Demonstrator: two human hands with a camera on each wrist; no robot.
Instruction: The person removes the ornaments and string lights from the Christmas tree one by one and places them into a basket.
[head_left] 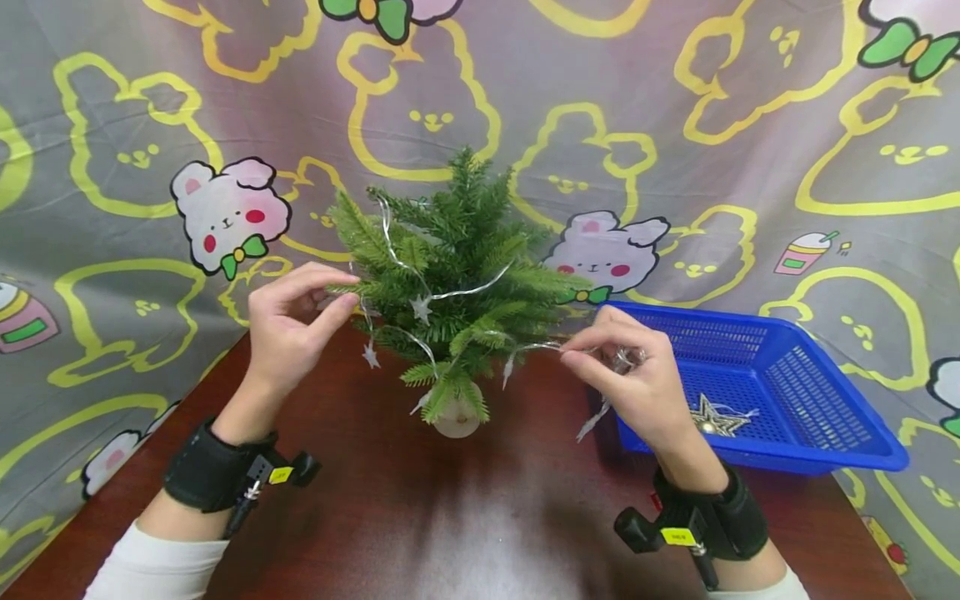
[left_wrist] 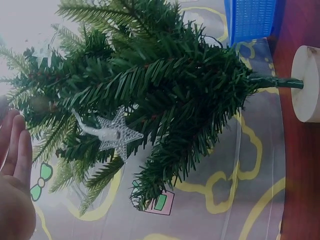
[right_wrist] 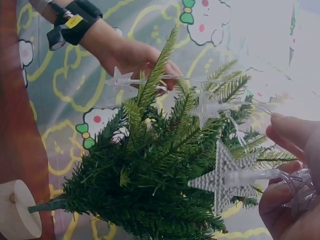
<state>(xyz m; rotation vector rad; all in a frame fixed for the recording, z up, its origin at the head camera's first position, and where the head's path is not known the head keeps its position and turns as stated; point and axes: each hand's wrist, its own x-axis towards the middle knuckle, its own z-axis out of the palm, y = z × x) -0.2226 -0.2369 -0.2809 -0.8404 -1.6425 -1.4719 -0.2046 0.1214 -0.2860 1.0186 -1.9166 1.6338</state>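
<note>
A small artificial Christmas tree (head_left: 480, 250) stands upright on a round wooden base (head_left: 457, 421). A clear string of star lights (head_left: 471, 291) loops across its branches, with a star (head_left: 422, 309) hanging at the front. At the tree's left side, my left hand (head_left: 288, 325) pinches the light string beside a branch tip, between thumb and fingers. My right hand (head_left: 641, 375), to the right of the tree, pinches the wire and holds the bunched remainder (right_wrist: 300, 192) in its curled fingers. A large mesh star (right_wrist: 222, 180) dangles from that bunch in the right wrist view.
A blue plastic basket (head_left: 862, 425) stands on the right of the brown table (head_left: 360, 508), partly behind my right hand. Inside it lies a gold star ornament (head_left: 716, 419). A patterned curtain (head_left: 300, 108) hangs close behind the tree.
</note>
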